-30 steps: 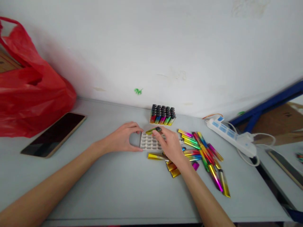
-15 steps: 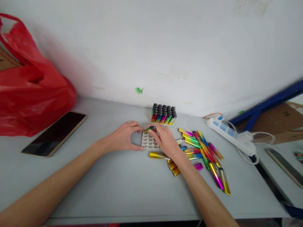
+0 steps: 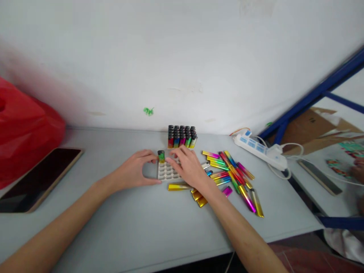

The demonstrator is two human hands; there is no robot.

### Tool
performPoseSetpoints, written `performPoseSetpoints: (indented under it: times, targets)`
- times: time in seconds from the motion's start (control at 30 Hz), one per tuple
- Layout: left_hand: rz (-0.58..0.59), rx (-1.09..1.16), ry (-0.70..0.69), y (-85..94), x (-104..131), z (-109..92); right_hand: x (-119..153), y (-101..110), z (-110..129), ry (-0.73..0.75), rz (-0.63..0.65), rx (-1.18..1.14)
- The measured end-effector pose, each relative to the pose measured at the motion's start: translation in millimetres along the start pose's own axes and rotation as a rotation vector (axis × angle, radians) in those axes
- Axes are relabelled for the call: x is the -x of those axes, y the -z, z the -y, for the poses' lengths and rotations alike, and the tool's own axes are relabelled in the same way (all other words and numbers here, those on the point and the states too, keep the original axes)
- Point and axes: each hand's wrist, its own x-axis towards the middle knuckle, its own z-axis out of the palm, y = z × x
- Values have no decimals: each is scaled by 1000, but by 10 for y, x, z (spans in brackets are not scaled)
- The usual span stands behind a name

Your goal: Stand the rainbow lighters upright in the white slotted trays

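Observation:
A green lighter (image 3: 161, 157) with a black top stands upright in the far-left corner of a white tray (image 3: 167, 173) with rows of holes. My left hand (image 3: 138, 169) holds the tray at its left side, thumb at the near corner and fingertips at the far one, beside the lighter. Over the tray's right part, my right hand (image 3: 187, 167) has thumb and fingers apart with nothing in them; it hides some holes. Behind the tray stands a block of upright lighters (image 3: 182, 137) in several colours. To the right lies a loose pile of shiny coloured lighters (image 3: 230, 172).
A white power strip (image 3: 260, 151) with cables lies at the right. On the left are a dark phone-like device (image 3: 42, 178) and a red bag (image 3: 25, 129). A blue metal frame (image 3: 301, 94), a cardboard box (image 3: 309, 125) and part of another person's hand (image 3: 358, 170) show at far right.
The green lighter was tilted in my right hand's fingers; now it stands upright in the tray, let go. My right hand has drawn back a little. The view has turned to the right.

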Motion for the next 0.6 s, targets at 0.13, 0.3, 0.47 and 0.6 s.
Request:
performPoseSetpoints:
  times: [0.13, 0.3, 0.47, 0.6]
  targets:
    - [12, -10, 6, 23, 2, -10, 95, 215, -222, -64, -151, 48]
    - [8, -8, 13, 15, -1, 28, 242, 575, -693, -290, -217, 139]
    - [-1, -6, 9, 4, 3, 41, 386, 849, -1006, -579, -155, 205]
    - [-14, 6, 12, -5, 6, 43, 516, 983, -1082, -505, -7, 135]
